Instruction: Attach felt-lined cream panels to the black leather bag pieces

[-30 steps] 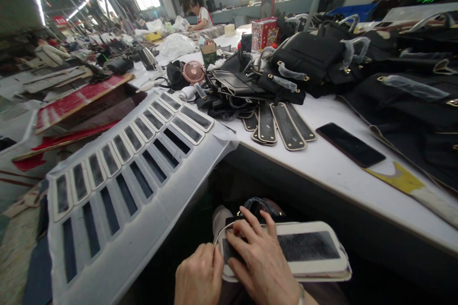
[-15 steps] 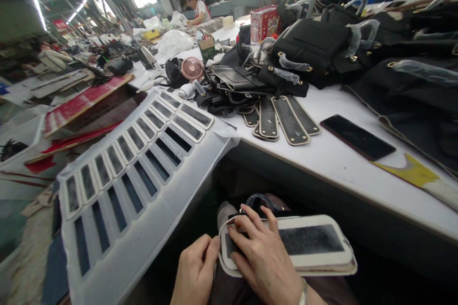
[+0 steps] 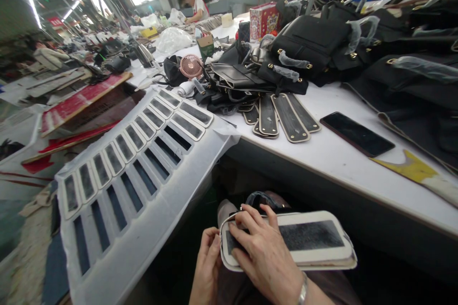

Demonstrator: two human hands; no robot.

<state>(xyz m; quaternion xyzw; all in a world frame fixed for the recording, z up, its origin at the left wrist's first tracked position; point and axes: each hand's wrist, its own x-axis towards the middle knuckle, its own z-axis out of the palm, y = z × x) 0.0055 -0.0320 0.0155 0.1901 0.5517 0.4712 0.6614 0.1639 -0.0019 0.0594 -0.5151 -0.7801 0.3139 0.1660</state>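
Note:
A handbag lies on my lap with its base up; little of its dark body shows. Over the base sits a long rounded panel [image 3: 311,237], off-white at the rim with a black strip down the middle. My right hand [image 3: 259,243] lies across the panel's left half, fingers spread and pressing on it. At the left end, my left hand [image 3: 209,257] pinches the pale edge of the bag between thumb and fingers. A plastic-wrapped handle [image 3: 263,196] shows behind the right hand.
Left of me, a white-covered board [image 3: 157,209] carries rows of similar panels [image 3: 114,157]. On the white table [image 3: 343,181] lie stitched dark strips [image 3: 290,116], a phone [image 3: 358,132], a pink fan [image 3: 191,66] and piled black handbags [image 3: 315,43]. A person [image 3: 196,7] sits farther back.
My left hand has shifted right and turned more upright at the bag's left end. My right hand stays spread on the panel. The bag sits slightly higher in view.

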